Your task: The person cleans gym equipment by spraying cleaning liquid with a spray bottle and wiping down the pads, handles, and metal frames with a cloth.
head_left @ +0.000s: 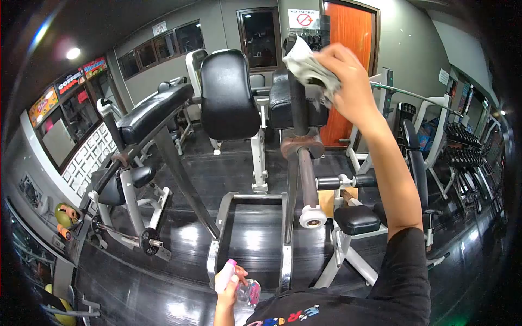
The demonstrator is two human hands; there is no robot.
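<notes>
My right hand (348, 81) is raised high, its fingers closed around a crumpled whitish-grey cloth (309, 66). The cloth hangs in front of the upright black handle (298, 103) of a gym machine; whether it touches the handle I cannot tell. Low in front of my body, my left hand (231, 287) grips a clear spray bottle (252, 292) with a pink-and-white spray head (226, 274). Beside the handle is a black padded armrest (283, 100), and a black backrest (228, 95) stands in the middle of the machine.
Another long black armrest pad (155, 111) is on the left. A small black seat (356, 219) and roller pads stand at the right. A barbell (413, 95) rests on a rack, with dumbbell racks (462, 144) beyond. A chrome floor frame (220, 217) lies ahead of me.
</notes>
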